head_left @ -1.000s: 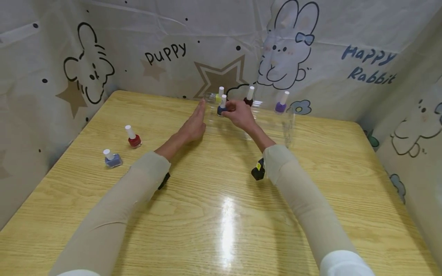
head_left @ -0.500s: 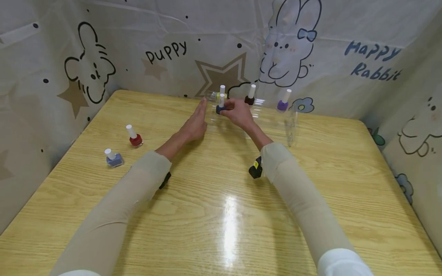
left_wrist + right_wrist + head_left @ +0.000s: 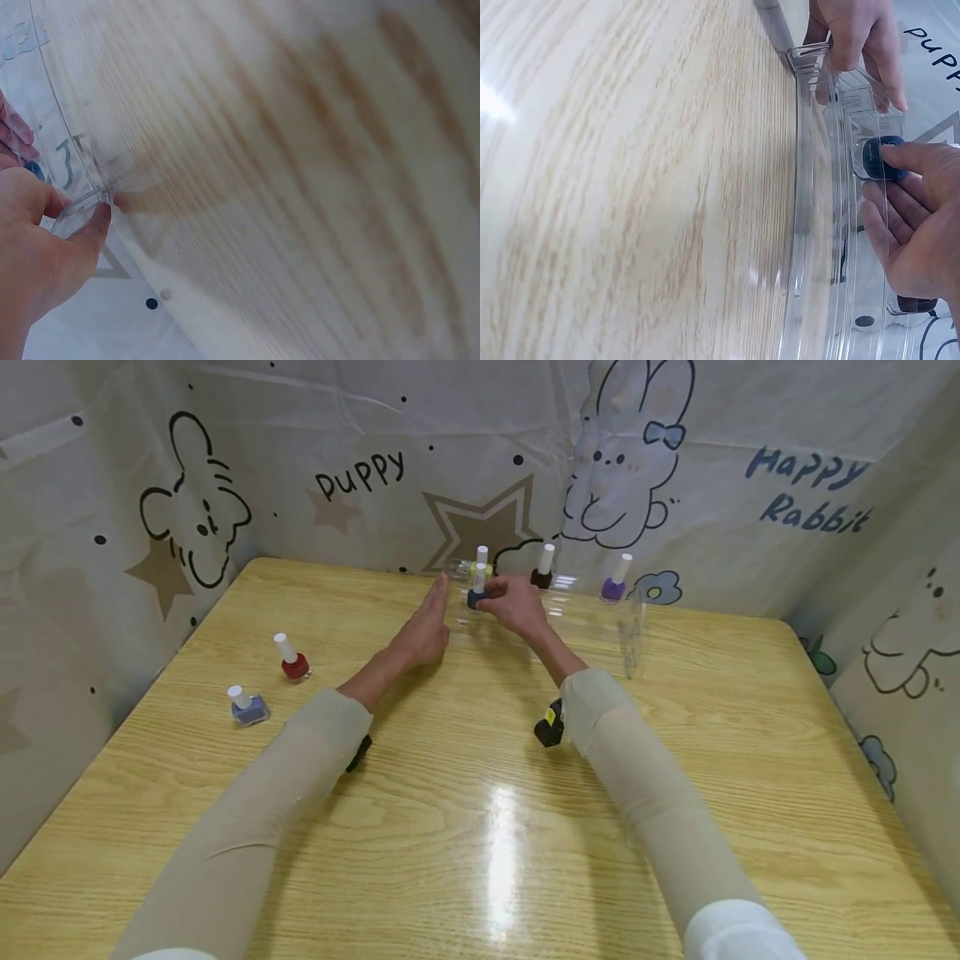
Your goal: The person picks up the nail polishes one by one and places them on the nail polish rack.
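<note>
A clear stepped plastic rack (image 3: 802, 187) stands at the back of the table. My left hand (image 3: 423, 631) grips its left end, thumb and fingers on either side of the clear wall in the left wrist view. My right hand (image 3: 517, 606) pinches a dark blue nail polish bottle (image 3: 477, 599) between thumb and fingers, upright with its white cap on top, at the rack's left part. Behind it is a yellow nail polish bottle (image 3: 482, 553), partly hidden. A very dark bottle (image 3: 542, 578) and a purple bottle (image 3: 613, 589) stand farther right on the rack.
On the left of the wooden table (image 3: 435, 843) stands a red nail polish bottle (image 3: 296, 667), with a greyish-blue bottle (image 3: 250, 710) nearer the front. A printed cloth (image 3: 300, 410) with cartoon drawings hangs close behind the table and along both sides.
My right hand has shifted slightly left with the dark blue bottle, now almost in front of the yellow one. My left hand keeps its place at the rack's end.
</note>
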A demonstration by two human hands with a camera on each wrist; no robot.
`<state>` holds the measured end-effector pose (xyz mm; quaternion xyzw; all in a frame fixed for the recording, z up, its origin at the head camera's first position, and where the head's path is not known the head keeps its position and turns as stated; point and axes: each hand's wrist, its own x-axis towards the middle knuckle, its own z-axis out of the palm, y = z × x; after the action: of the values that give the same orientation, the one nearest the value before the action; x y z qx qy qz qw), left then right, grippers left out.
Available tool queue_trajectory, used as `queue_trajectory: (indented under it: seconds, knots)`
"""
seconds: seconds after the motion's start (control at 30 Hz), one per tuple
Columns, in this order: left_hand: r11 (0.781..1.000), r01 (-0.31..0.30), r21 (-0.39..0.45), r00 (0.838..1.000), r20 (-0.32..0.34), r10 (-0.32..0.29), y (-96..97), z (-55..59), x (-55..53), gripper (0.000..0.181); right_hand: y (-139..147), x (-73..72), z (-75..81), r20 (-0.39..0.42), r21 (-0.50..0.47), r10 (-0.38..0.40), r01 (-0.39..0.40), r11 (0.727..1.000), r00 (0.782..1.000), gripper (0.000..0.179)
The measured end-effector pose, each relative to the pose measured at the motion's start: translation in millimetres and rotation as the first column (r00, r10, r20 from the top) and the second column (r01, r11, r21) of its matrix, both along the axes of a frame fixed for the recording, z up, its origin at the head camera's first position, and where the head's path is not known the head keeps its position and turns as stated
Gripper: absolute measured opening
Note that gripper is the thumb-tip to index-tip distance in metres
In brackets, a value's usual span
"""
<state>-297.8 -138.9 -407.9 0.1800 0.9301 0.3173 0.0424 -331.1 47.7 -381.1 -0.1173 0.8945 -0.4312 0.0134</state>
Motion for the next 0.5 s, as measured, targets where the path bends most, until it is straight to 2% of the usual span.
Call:
queue_trajectory:
  seconds: [0.2, 0.5]
  knots:
    - [1.0, 0.002, -0.004, 1.0, -0.002, -0.002, -0.2, -1.1, 0.0, 0.078, -1.4, 1.6, 0.5, -0.007, 0.005, -0.018, 0.018, 1.0, 1.0, 0.03]
    - [1.0, -0.005, 0.009, 1.0, -0.006, 0.005, 0.2, -1.7, 0.2, 0.079, -0.9, 1.7, 1.5, 0.024, 0.001, -0.015, 0.015, 1.0, 1.0, 0.029]
